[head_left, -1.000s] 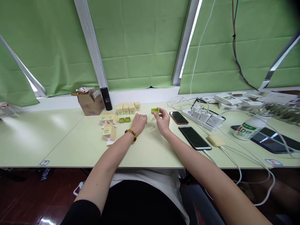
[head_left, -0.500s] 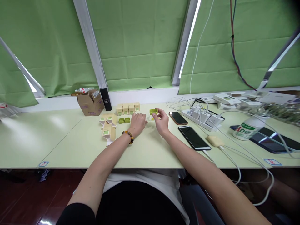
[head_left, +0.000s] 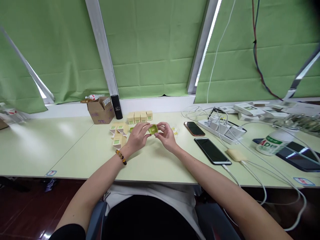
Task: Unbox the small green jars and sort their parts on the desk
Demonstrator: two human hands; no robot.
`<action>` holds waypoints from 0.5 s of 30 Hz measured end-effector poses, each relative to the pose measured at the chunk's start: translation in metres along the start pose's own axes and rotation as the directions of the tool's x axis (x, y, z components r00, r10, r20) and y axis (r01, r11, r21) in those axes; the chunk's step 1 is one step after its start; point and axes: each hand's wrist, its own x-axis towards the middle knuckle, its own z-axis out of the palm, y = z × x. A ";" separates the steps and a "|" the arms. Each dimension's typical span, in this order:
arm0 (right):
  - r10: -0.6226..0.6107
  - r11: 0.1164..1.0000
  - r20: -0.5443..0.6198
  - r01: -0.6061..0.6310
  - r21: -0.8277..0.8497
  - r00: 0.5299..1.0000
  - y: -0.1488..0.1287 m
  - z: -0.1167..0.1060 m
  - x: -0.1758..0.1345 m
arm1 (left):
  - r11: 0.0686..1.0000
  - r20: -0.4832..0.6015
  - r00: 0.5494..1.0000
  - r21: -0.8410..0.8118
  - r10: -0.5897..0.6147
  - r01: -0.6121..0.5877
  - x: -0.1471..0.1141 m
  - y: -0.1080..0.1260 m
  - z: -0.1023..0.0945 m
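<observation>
A small green square case [head_left: 153, 129] is held above the table with its hollow side facing me. My left hand [head_left: 137, 135] grips its left edge between thumb and fingers, a beaded bracelet on the wrist. At the right edge, my right hand [head_left: 167, 136] pinches it with thumb and fingertips. Behind the left fingers, another green case [head_left: 131, 129] is mostly hidden. Several cream cartons [head_left: 118, 140] with green squares lie to the left, some with flaps open. Just right of my right hand is a clear piece with yellow bits [head_left: 175, 131], too small to make out.
More cream cartons [head_left: 140, 117] stand in a row behind. An open cardboard box [head_left: 100, 111] and a black cylinder [head_left: 116, 107] are at the back left. To the right lie two phones [head_left: 212, 150], a power strip [head_left: 221, 130] with tangled cables, and a white bottle [head_left: 272, 141].
My right hand has brought the green case left and toward me, turning its hollow side into view. My left hand has come up off the table area and taken its left edge.
</observation>
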 end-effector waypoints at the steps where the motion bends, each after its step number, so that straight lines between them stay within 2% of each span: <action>1: -0.001 1.000 0.015 0.001 0.000 1.000 0.000 0.001 -0.001 | 1.000 -0.013 1.000 -0.005 0.007 -0.007 -0.002 0.001 0.001; 5: -0.037 0.998 0.036 0.038 -0.043 0.999 -0.004 0.001 -0.003 | 0.997 -0.039 0.999 -0.066 -0.035 0.032 -0.008 0.002 0.008; 8: -0.088 0.989 0.054 0.094 -0.117 0.995 -0.010 0.002 -0.005 | 0.973 -0.073 0.982 -0.170 -0.172 0.158 -0.013 0.003 0.012; 10: -0.104 0.979 0.055 0.112 -0.168 0.993 -0.012 0.004 -0.006 | 0.922 -0.067 0.953 -0.284 -0.294 0.265 -0.016 0.005 0.014; 12: -0.104 0.971 0.053 0.113 -0.212 0.993 -0.012 0.007 -0.008 | 0.844 -0.014 0.918 -0.401 -0.396 0.358 -0.016 0.009 0.014; 15: -0.112 0.958 0.037 0.118 -0.260 0.993 -0.010 0.009 -0.009 | 0.731 0.092 0.880 -0.521 -0.465 0.441 -0.015 0.016 0.013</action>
